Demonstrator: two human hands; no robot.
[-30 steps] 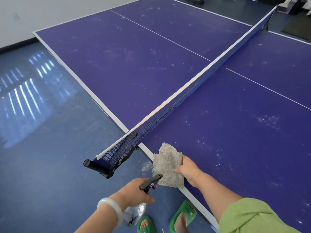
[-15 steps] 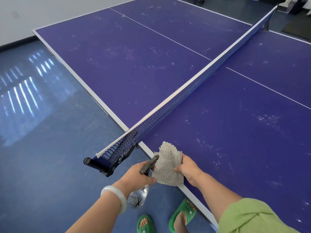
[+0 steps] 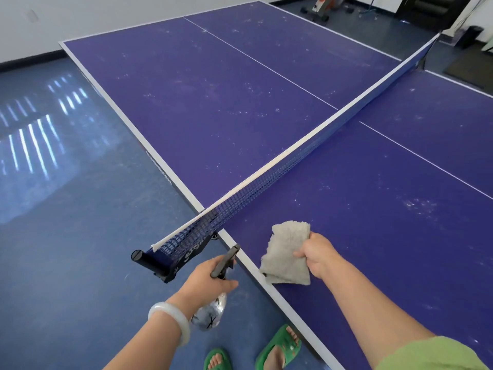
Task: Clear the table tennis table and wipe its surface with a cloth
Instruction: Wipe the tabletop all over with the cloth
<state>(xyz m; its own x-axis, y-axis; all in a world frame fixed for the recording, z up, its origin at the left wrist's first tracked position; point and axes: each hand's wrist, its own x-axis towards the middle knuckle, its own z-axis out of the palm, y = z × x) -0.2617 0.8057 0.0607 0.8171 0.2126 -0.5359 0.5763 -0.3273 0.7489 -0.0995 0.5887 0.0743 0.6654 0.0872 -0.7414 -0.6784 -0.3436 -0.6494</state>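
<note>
The cloth (image 3: 286,252) has drawn away from the spray bottle (image 3: 210,313). Beside the net (image 3: 266,180), right grip (image 3: 317,256) clutches it; left grip (image 3: 210,279) holds the bottle.

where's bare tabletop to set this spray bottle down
Bare tabletop between the net, the white side edge and the centre line, just past the cloth. Crowded only at that edge, where the right hand holds the cloth.

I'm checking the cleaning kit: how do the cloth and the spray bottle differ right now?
The cloth is grey, fuzzy and folded; the spray bottle is clear with a dark trigger. The right hand grips the cloth over the table edge; the left hand holds the spray bottle off the table, above the floor. Both are in hand.
</note>
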